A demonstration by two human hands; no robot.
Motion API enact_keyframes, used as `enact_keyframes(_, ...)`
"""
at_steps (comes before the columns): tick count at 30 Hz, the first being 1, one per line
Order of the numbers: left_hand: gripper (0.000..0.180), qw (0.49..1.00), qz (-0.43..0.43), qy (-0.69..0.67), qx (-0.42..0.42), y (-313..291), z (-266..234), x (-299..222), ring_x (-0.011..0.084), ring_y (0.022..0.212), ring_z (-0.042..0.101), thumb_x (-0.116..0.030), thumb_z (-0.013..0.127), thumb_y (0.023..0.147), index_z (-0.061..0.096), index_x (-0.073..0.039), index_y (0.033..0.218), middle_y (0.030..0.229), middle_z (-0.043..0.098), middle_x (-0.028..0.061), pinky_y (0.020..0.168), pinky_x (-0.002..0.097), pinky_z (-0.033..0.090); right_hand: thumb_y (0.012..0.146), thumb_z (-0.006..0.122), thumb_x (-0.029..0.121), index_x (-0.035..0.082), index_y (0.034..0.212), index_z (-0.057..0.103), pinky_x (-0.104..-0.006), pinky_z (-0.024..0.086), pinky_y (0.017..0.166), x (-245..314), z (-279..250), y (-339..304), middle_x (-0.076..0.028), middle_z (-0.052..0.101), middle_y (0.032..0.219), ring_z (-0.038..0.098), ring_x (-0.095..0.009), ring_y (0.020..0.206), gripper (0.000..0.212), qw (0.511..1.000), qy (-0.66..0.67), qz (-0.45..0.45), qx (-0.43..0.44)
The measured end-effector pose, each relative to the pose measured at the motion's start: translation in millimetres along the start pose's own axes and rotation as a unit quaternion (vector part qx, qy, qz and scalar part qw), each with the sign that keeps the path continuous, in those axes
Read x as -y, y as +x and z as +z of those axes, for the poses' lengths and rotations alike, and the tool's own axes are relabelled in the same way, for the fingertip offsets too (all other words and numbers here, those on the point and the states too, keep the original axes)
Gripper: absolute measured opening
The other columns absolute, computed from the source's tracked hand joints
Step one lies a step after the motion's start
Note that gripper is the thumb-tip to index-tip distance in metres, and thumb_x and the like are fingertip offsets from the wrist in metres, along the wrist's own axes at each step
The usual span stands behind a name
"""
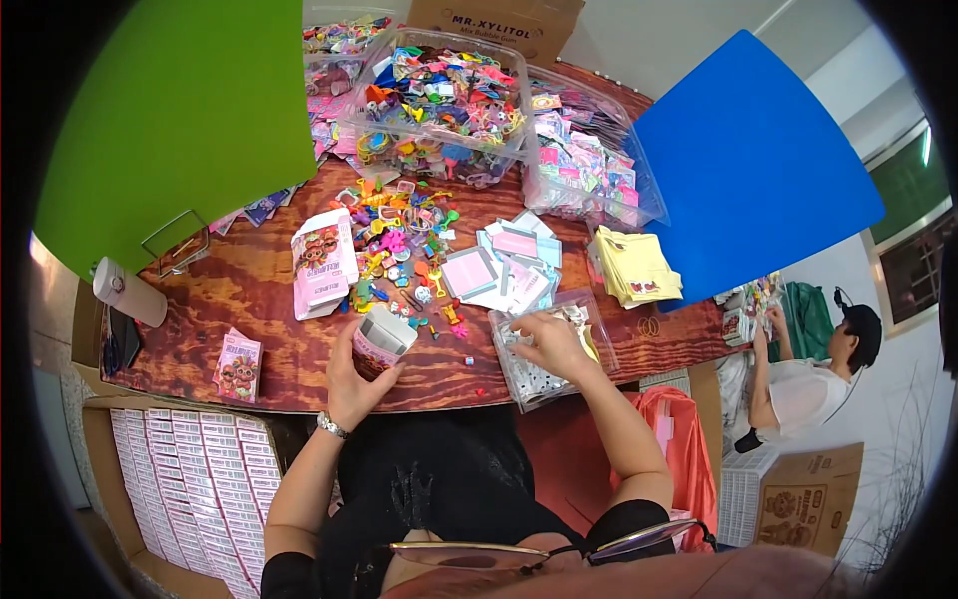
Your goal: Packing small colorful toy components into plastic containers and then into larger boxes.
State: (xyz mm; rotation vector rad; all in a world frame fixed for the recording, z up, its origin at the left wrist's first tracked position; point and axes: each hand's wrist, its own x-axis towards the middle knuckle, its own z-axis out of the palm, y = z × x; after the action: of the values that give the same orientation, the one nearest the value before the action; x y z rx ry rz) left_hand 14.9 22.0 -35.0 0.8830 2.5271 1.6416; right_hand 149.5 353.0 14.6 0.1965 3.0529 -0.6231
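Note:
My left hand holds a small pink and white carton with its top flaps open, upright at the near edge of the wooden table. My right hand reaches into a shallow clear plastic tray of small white packets; whether its fingers grip one is hidden. Between and beyond the hands lies a loose heap of small colourful plastic toys. A stack of flat pink cartons lies left of the heap, and pale pink and blue cards lie to its right.
Clear bins of toys and packets stand at the back. Yellow sheets lie at right. A white bottle stands at left. A cardboard box of packed cartons sits below left. Another person works at right.

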Motion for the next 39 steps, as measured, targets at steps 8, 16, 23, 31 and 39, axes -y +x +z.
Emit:
enact_keyframes(8,0.082,1.0,-0.009,-0.017,0.015,-3.3,4.7,6.8,0.0202,0.114,0.062,-0.014,0.088,0.073,0.044,-0.001,0.141,0.126,0.061,0.0128,0.092,0.0348,0.054,0.085,0.076,0.014,0.006,0.094,0.064,-0.035,0.051,0.066,-16.5,19.2,-1.7,-0.006,0.065,0.081,0.064,-0.021,0.072,0.017,0.996,0.086,-0.033,-0.017)
enact_keyframes(16,0.083,0.999,-0.018,-0.033,0.03,-4.0,6.6,3.2,0.0204,0.114,0.061,-0.015,0.087,0.074,0.043,-0.001,0.142,0.127,0.059,0.0125,0.094,0.035,0.053,0.092,0.07,0.006,0.005,0.095,0.06,-0.0217,0.044,0.06,-36.4,6.6,-10.5,0.004,0.059,0.08,0.053,-0.003,0.07,0.01,0.928,0.35,0.128,0.011)
enact_keyframes(23,0.079,0.995,-0.048,-0.081,0.017,-3.2,5.8,-3.1,0.0278,0.111,0.064,-0.021,0.088,0.072,0.048,0.0,0.137,0.122,0.063,0.0167,0.094,0.0396,0.052,0.088,0.069,0.004,0.004,0.092,0.061,-0.0223,0.045,0.062,-52.3,-12.4,-25.3,0.004,0.06,0.078,0.054,-0.004,0.07,0.009,0.931,0.34,0.124,-0.049)
enact_keyframes(31,0.08,0.996,-0.039,-0.07,0.043,-5.1,8.7,2.5,0.0206,0.114,0.061,-0.016,0.087,0.074,0.044,-0.001,0.14,0.126,0.059,0.0134,0.094,0.036,0.053,0.084,0.06,0.0,0.007,0.111,0.065,-0.0334,0.053,0.071,-47.0,-51.2,-34.5,-0.013,0.068,0.09,0.067,-0.022,0.076,0.029,0.99,0.094,0.087,-0.059)
enact_keyframes(39,0.08,0.997,-0.034,-0.054,0.042,-6.9,7.3,2.1,0.0207,0.114,0.061,-0.016,0.087,0.074,0.044,-0.001,0.14,0.124,0.061,0.0133,0.094,0.0362,0.052,0.083,0.059,0.002,0.021,0.121,0.066,-0.0508,0.053,0.076,-53.4,-30.8,-32.9,-0.018,0.06,0.096,0.063,-0.042,0.082,0.044,0.995,0.007,0.04,-0.091)
